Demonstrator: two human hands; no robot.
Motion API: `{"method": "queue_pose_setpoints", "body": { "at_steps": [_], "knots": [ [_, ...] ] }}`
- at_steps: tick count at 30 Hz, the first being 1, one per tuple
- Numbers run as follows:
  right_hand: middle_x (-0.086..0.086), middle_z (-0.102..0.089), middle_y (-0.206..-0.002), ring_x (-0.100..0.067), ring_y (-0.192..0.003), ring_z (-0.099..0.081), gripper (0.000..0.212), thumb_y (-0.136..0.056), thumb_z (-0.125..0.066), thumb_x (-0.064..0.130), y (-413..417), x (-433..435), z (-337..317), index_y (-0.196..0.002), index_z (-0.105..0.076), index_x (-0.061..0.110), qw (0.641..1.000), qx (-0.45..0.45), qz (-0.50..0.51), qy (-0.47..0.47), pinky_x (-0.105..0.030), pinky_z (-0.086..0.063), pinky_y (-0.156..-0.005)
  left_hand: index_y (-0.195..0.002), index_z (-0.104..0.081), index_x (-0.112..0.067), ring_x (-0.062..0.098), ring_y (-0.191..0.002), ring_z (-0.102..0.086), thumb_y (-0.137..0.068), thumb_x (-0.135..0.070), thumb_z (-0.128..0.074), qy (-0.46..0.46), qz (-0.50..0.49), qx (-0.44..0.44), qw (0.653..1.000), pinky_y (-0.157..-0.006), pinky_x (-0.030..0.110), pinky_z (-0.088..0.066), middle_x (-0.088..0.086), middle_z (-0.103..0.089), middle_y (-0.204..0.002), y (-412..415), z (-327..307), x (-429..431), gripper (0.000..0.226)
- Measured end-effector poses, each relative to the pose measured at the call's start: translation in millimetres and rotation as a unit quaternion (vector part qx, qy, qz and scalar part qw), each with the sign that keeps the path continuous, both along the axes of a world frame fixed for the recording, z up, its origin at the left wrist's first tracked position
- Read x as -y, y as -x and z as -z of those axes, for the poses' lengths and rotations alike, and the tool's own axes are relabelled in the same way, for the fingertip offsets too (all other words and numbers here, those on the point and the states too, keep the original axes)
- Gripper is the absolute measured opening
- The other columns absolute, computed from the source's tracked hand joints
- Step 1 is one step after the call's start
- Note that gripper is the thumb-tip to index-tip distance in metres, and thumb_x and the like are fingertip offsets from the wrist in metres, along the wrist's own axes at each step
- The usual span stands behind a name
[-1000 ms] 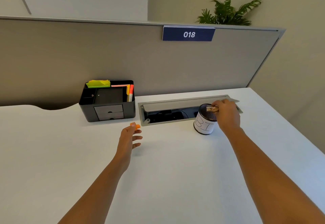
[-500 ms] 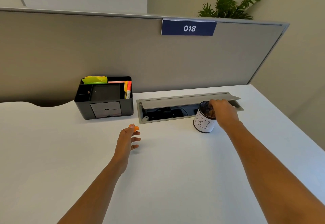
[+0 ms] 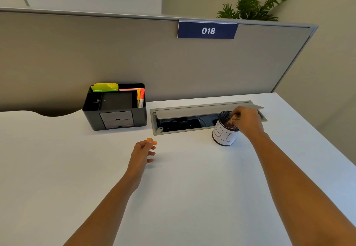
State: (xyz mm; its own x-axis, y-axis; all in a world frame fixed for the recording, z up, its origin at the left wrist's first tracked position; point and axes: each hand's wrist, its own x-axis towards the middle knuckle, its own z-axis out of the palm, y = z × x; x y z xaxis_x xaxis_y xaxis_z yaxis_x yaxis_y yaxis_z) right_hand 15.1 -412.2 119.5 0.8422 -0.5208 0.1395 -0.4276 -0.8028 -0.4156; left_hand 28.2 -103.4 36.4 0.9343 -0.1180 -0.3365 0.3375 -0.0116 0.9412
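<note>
A black mesh cup [image 3: 224,136] with a white paper label stands on the white desk [image 3: 192,178], in front of the cable tray. My right hand [image 3: 248,121] reaches over the cup's rim and pinches a small tan piece [image 3: 234,118] just inside the cup's mouth. More tan bits show inside the cup. My left hand [image 3: 141,153] hovers low over the desk's middle and pinches a small orange piece [image 3: 151,141] between thumb and forefinger, its other fingers loosely curled.
A black desk organizer [image 3: 115,116] with sticky notes and markers stands at the back left. An open grey cable tray [image 3: 173,130] with its flap [image 3: 192,109] raised lies behind the cup. A grey partition [image 3: 134,56] with a blue "018" sign [image 3: 207,30] closes off the back.
My right hand has gone from above the cup down to its rim, and its fingertips with the tan piece are now inside the mouth. My left hand has barely moved, still holding the orange piece.
</note>
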Motion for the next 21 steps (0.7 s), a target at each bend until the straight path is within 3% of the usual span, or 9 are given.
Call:
{"method": "queue_pose_setpoints", "body": {
  "at_steps": [4, 10, 15, 19, 21],
  "knots": [
    [-0.018, -0.066, -0.11, -0.031, -0.099, -0.061, 0.025, -0.081, -0.068, 0.008, 0, 0, 1, -0.106, -0.067, 0.01, 1.0, 0.02, 0.006, -0.017, -0.035, -0.051, -0.084, -0.121, -0.049, -0.01, 0.028, -0.107, -0.056, -0.089, -0.027, -0.056, -0.046, 0.047, 0.006, 0.998, -0.094, 0.04, -0.046, 0.008, -0.058, -0.122, 6, 6, -3, 0.037],
    [-0.019, -0.064, -0.109, -0.032, -0.097, -0.061, 0.022, -0.082, -0.066, 0.007, 1, -1, 2, -0.104, -0.068, 0.01, 0.999, 0.038, 0.015, -0.023, -0.03, -0.047, -0.074, -0.106, -0.055, -0.013, 0.022, -0.095, -0.06, -0.081, -0.012, -0.067, -0.094, 0.074, 0.052, 0.991, -0.069, 0.02, -0.047, 0.004, -0.063, -0.105, 14, 10, -2, 0.028],
    [-0.018, -0.066, -0.104, -0.03, -0.095, -0.061, 0.021, -0.083, -0.066, 0.012, 3, -5, 0, -0.103, -0.064, 0.007, 0.997, 0.058, 0.048, -0.018, -0.027, -0.043, -0.07, -0.1, -0.056, -0.007, 0.017, -0.086, -0.058, -0.076, -0.009, -0.072, -0.149, 0.103, 0.086, 0.98, -0.069, 0.014, -0.043, 0.003, -0.063, -0.097, 21, 14, 0, 0.029],
    [-0.014, -0.069, -0.098, -0.029, -0.091, -0.062, 0.027, -0.078, -0.072, 0.026, 7, -7, -4, -0.097, -0.067, 0.008, 0.998, -0.022, 0.039, -0.037, -0.032, -0.047, -0.073, -0.1, -0.056, -0.006, 0.011, -0.08, -0.055, -0.075, -0.01, -0.074, -0.17, 0.115, 0.092, 0.974, -0.066, 0.013, -0.04, 0.002, -0.063, -0.095, 22, 17, -1, 0.031],
    [-0.015, -0.07, -0.098, -0.028, -0.086, -0.062, 0.026, -0.079, -0.071, 0.025, 8, -6, -7, -0.098, -0.067, 0.007, 0.998, 0.022, 0.057, -0.034, -0.033, -0.049, -0.074, -0.099, -0.056, -0.007, 0.013, -0.081, -0.055, -0.075, -0.01, -0.074, -0.172, 0.121, 0.093, 0.973, -0.066, 0.013, -0.04, 0.003, -0.062, -0.096, 22, 18, -1, 0.031]
  ]
}}
